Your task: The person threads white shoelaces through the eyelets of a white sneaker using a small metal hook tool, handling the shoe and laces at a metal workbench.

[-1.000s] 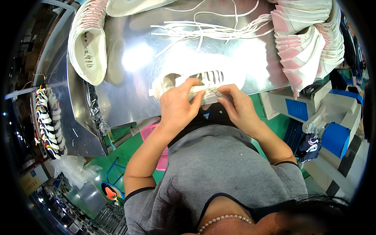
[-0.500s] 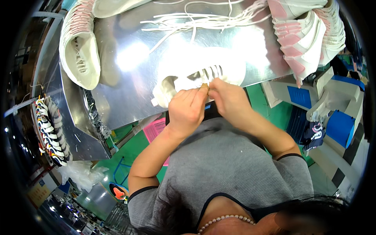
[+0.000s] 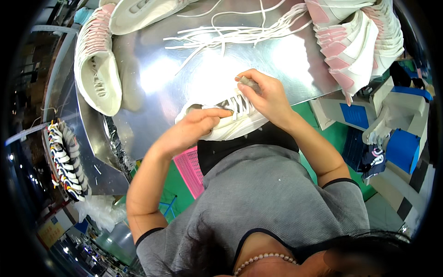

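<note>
A white shoe upper [image 3: 224,133], with white lace crossing its eyelets, lies tilted at the near edge of the metal table, its toe to the right. My left hand [image 3: 191,128] grips its opening side; the index finger points along the tongue beside the lace rows, a yellowish cover on its tip. Over the toe end is my right hand [image 3: 268,96], raised off the shoe with thumb and fingers pinched together. A greyish piece shows between those fingers, but whether it is a finger cover or something held is unclear.
Loose white laces [image 3: 240,33] lie across the metal table [image 3: 143,111]. Nested pink-and-white uppers [image 3: 348,55] are stacked at the far right. Another row of nested uppers [image 3: 98,78] stands at the left. A pink basket [image 3: 190,171] sits below the table edge.
My hands, close together over the lacing before, are now apart. The right has risen up and away, the left has slid left, and the shoe has tipped toward me.
</note>
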Motion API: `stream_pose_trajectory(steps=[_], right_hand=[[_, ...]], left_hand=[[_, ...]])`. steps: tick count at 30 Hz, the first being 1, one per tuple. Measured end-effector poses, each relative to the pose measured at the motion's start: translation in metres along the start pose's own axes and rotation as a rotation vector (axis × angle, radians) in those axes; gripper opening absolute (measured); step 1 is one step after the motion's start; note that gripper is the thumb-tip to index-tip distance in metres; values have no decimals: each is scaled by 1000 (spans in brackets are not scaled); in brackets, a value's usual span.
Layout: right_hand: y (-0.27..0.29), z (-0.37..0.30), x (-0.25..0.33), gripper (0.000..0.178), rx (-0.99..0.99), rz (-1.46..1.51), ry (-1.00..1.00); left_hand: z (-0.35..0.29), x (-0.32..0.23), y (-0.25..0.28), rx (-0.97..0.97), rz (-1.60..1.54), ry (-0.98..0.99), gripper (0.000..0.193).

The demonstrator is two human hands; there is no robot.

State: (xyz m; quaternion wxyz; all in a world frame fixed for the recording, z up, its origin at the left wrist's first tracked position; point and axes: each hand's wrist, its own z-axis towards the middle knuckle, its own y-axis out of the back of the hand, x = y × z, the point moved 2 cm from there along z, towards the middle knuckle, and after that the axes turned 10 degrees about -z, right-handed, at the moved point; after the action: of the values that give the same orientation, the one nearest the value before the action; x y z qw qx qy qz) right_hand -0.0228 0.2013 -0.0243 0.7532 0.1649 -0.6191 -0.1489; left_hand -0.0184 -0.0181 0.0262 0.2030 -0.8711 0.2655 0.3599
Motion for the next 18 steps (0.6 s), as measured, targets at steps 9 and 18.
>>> stream_pose_trajectory(steps=[9, 18], right_hand=[[0, -2, 1, 17, 140, -55, -33], [0, -4, 3, 18, 218, -166, -29]], left_hand=[[12, 5, -1, 8, -174, 61, 29], [15, -1, -15, -170, 987, -383, 19]])
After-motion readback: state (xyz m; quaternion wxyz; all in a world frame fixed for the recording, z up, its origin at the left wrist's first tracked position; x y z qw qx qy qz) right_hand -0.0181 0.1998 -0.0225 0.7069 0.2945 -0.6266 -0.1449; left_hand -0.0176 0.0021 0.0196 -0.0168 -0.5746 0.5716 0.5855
